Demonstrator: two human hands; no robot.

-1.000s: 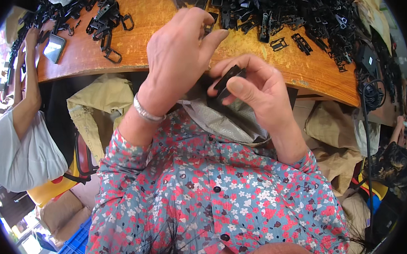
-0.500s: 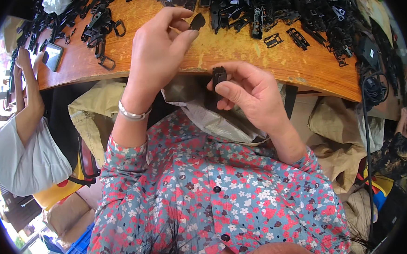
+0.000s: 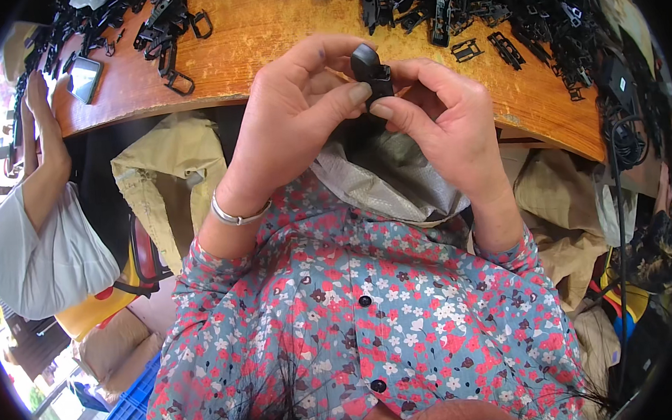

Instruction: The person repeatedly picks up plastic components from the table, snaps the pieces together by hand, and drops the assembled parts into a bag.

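In front of my chest, just over the table's near edge, both hands meet around small black plastic parts. My left hand (image 3: 292,120), with a silver bangle on the wrist, pinches a black part with a smooth rounded top (image 3: 364,58) between thumb and fingers. Against it, my right hand (image 3: 453,118) grips a second black plastic part (image 3: 380,88). The two parts touch; whether they are joined, I cannot tell, since my fingers cover most of them. Below my hands, a pale woven sack (image 3: 373,188) hangs open at my lap.
A big heap of black plastic parts (image 3: 508,7) covers the far right of the wooden table (image 3: 255,22). Other black parts (image 3: 163,32) and a phone (image 3: 85,79) lie at the left. Another person's arm (image 3: 49,143) rests there. At the right hangs a black cable (image 3: 620,223).
My left hand has come right and down from over the table, bringing its black part against the one in my right hand. My right hand has moved slightly up and right.
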